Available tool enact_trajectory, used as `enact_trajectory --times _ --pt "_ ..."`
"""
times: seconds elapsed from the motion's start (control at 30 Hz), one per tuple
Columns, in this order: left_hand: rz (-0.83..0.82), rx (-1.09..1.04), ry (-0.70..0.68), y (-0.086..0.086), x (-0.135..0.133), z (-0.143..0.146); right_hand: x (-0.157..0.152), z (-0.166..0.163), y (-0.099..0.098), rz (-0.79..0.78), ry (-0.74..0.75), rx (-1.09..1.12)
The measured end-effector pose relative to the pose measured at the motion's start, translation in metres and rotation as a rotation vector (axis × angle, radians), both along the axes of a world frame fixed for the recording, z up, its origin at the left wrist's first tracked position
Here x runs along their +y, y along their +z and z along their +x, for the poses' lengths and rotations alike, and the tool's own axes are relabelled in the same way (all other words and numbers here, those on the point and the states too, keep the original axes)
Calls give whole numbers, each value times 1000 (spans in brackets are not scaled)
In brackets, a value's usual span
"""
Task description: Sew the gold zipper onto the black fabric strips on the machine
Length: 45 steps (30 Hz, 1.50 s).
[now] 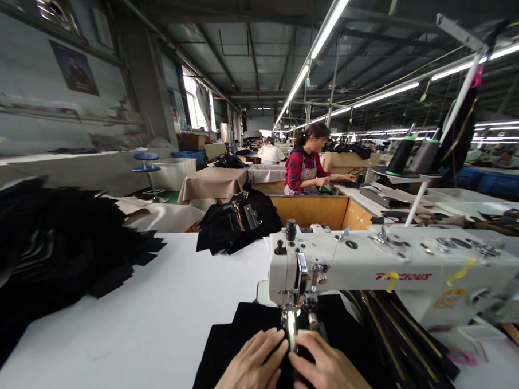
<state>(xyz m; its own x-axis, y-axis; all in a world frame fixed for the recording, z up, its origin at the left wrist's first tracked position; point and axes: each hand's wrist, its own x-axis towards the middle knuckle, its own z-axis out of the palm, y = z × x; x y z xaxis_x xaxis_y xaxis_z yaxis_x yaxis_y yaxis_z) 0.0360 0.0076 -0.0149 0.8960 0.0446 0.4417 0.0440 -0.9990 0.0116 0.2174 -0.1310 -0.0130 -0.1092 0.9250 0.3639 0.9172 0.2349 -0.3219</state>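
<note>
Black fabric piece [245,331]: dark, matte, flat on the white worktop [159,316] at the near edge, spread under the needle end of the white sewing machine [389,269], its left edge showing stepped, layered corners. Left hand [252,369] and right hand [333,375] both press palm-down on it, fingertips nearly meeting just in front of the presser foot [291,322]. Fabric runs on beneath the machine arm to the right, where long black strips with yellowish edging [399,338] fan out across it.
</note>
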Motion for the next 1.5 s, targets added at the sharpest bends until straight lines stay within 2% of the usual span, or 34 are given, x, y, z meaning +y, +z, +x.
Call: enact_trajectory --times 0.17,0.47,0.57,0.67,0.77,0.83,0.93,1.0,1.07,1.2,1.5 --pt "42 21 -12 0 1 1 -4 1 -18 99 24 -50" --pt "17 4 -31 -3 0 -2 -4 -1 -28 240 81 -117" --pt "26 20 -29 0 -2 0 -6 -2 -31 239 96 -95" --pt "-7 22 -8 5 -3 2 -9 -3 -27 203 97 -69" --pt "-11 36 13 8 -2 3 -11 -4 -12 156 109 18" --pt "-7 64 11 8 -3 4 -7 -2 2 81 62 134" --pt "-6 96 13 9 -4 5 11 5 18 18 -178 286" --pt "8 111 21 11 -5 6 29 11 21 20 -353 356" --pt "28 125 25 13 -6 6 46 15 18 10 -454 405" --pt "50 143 16 14 -7 5 66 16 10 -1 -500 447" --pt "-42 100 35 14 -8 7 81 16 -6 -26 -518 500"
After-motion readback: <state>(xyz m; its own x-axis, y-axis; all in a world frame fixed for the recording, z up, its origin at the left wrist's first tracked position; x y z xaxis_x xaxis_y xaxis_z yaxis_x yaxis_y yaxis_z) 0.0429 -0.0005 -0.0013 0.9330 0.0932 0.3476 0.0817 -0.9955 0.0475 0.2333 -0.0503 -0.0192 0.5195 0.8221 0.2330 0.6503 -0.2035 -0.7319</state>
